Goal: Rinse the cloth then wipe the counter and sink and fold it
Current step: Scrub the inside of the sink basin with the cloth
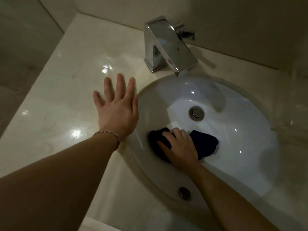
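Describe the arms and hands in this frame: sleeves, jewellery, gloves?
Both forearms are bare as far as the frame shows, no sleeves visible. No gloves. The left hand has a thin braided string bracelet at the wrist, pinkish and pale strands. The right hand shows no bracelet or watch. No rings visible on either hand.

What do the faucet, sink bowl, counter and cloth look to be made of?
Faucet: polished chrome-look metal, mirror reflections.
Sink: glossy white ceramic, probably, with sharp highlights.
Counter: cream polished stone or imitation, faint veining, wet sheen.
Cloth: dark soft fabric, bunched under the right hand.
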